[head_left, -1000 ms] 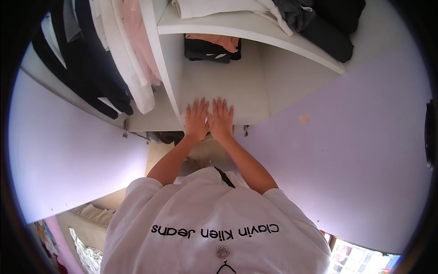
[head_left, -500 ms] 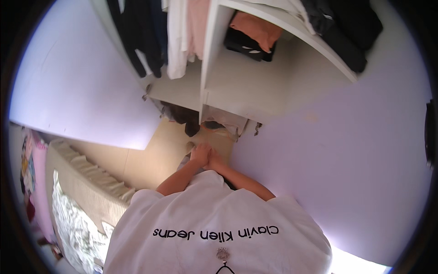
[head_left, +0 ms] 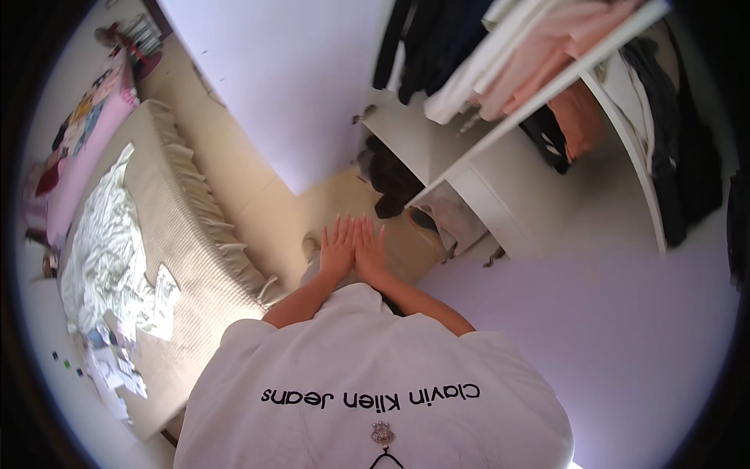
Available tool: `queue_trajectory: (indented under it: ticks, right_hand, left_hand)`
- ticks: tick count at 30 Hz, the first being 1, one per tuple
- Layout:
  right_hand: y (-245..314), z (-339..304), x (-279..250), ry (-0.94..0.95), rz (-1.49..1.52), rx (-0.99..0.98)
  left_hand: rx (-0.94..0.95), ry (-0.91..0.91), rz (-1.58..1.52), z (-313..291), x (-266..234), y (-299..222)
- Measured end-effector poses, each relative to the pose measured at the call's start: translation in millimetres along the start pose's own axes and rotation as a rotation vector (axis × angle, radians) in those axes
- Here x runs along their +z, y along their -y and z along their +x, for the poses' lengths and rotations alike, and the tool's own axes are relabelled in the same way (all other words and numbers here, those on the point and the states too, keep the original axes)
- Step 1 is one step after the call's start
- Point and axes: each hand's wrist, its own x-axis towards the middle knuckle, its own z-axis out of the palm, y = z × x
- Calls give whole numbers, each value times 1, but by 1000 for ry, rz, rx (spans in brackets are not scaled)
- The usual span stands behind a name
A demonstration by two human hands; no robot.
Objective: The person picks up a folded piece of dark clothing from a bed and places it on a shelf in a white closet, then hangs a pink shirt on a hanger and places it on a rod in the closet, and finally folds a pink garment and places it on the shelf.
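My left hand (head_left: 337, 248) and my right hand (head_left: 370, 252) are side by side in front of my body, thumb sides touching. Both are open and flat, fingers stretched forward, backs up, with nothing held. Ahead and to the right stands an open wardrobe, its white divider (head_left: 539, 102) running between two sections. On its left side hang dark, white and pink clothes (head_left: 531, 66). An orange folded garment (head_left: 578, 121) lies on black cloth in the right section. Dark items (head_left: 391, 176) and a light cloth bag (head_left: 457, 219) fill the bottom.
Pale wardrobe doors stand swung out, the left door (head_left: 273, 86) and the right door (head_left: 578, 336). To the left is a bed with a beige ruffled cover (head_left: 187, 258), a crumpled white-green cloth (head_left: 117, 242) on it. A pink bed (head_left: 94, 148) with clothes is beyond. Tiled floor (head_left: 250, 184) lies between.
My hands were clasped together; now they lie flat and spread side by side. The view has turned left, so the wardrobe sits further right and more of the bed shows.
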Motion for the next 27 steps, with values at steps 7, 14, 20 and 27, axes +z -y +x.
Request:
queue_trajectory:
  ticks: [7, 14, 20, 27]
  right_hand:
    - [84, 77, 38, 36, -59, -272]
    - [208, 153, 72, 113, 4, -514]
    - [300, 201, 125, 149, -42, -594]
    - [348, 238, 155, 243, -163, -705]
  left_hand:
    - [-182, -82, 17, -13, -19, 113]
    - [-381, -170, 89, -49, -54, 250]
    - [-481, -167, 212, -75, -65, 347]
    - [-609, -165, 43, -80, -59, 407]
